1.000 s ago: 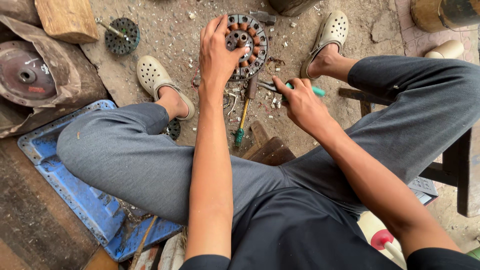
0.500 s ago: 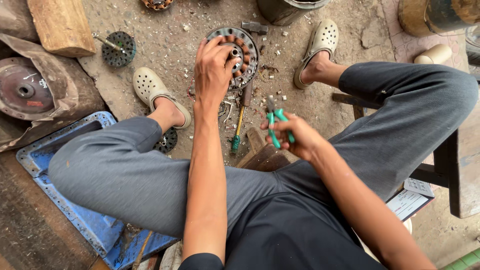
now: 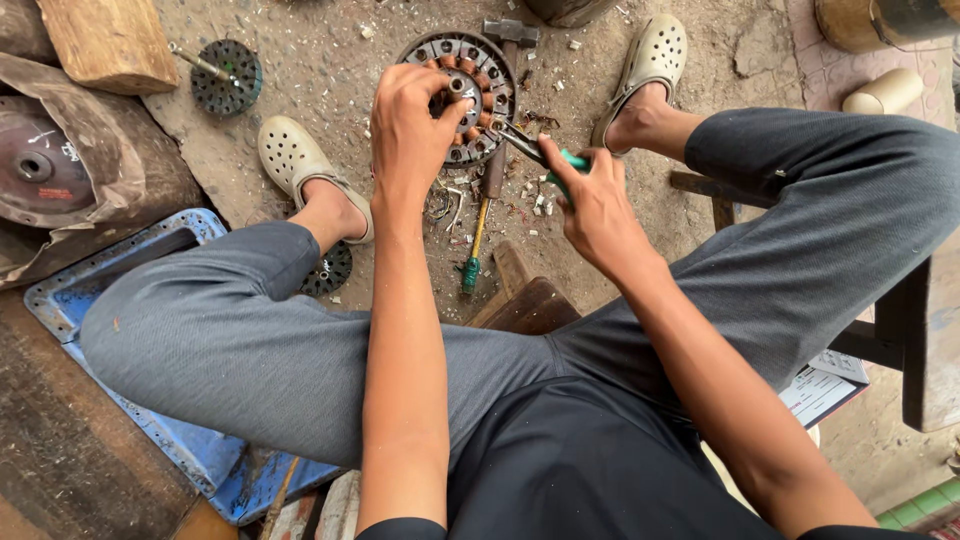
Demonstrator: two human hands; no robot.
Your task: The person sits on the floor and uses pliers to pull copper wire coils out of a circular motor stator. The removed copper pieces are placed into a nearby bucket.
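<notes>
Gripping the round motor core (image 3: 470, 75) on the dirt between my feet, my left hand (image 3: 408, 130) closes over its near edge. My right hand (image 3: 598, 205) squeezes green-handled pliers (image 3: 530, 150), their tip touching the copper windings. A screwdriver (image 3: 478, 235) lies just below.

Dusty scrap-strewn ground (image 3: 330, 60) under round wound stator (image 3: 480, 75), hammer (image 3: 498, 150), screwdriver (image 3: 474, 250), small rotor (image 3: 226, 76), wood block (image 3: 108, 40).

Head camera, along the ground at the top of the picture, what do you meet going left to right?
Wooden block → small slotted disc → left hand on the round stator → pliers → right hand → pale clog → cream cylinder.
</notes>
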